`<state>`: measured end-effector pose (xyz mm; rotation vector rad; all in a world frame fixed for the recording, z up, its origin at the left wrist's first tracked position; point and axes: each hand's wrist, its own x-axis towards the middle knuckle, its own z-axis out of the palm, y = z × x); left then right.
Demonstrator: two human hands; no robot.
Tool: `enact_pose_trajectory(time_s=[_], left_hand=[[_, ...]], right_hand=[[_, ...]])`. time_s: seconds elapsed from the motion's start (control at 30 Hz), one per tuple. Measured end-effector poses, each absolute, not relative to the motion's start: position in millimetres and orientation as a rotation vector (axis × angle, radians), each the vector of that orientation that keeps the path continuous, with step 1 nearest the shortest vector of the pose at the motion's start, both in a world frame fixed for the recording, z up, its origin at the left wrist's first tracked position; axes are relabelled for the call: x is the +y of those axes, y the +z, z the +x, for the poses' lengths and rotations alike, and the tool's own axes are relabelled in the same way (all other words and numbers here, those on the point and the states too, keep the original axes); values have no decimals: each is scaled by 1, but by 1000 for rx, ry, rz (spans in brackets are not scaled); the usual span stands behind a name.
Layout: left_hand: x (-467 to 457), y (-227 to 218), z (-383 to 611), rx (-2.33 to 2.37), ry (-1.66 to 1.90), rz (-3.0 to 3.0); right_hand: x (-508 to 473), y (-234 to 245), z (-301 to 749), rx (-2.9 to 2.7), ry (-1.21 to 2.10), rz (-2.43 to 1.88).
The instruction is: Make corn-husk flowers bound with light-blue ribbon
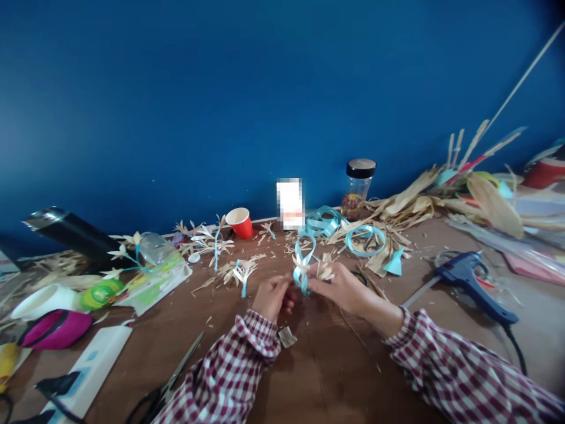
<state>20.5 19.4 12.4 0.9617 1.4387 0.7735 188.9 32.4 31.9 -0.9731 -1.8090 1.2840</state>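
My left hand and my right hand meet over the middle of the brown table. Between them they pinch a small husk flower bound with light blue ribbon, whose loop stands up above my fingers. The fingers of both hands are closed on it. Both arms wear red and white checked sleeves. A small husk scrap lies on the table just under my left wrist.
A blue glue gun lies to the right, black scissors at the lower left. Ribbon coils, a red paper cup, a black-lidded jar and dried husks line the blue wall. Finished husk flowers and containers sit left.
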Motion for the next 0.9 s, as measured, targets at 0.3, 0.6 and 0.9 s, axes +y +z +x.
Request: enact_pose_trajectory(time_s=[0.3,0.6,0.9], left_hand=[[11,13,26,1181,1009,867],[10,22,32,1153,1093,547],[10,25,29,1125,1069,546]], right_hand=[[31,24,185,-1824,1122,-1052],[31,28,185,-1911,1076,-1084],[40,24,193,-1805,1293,-1057]])
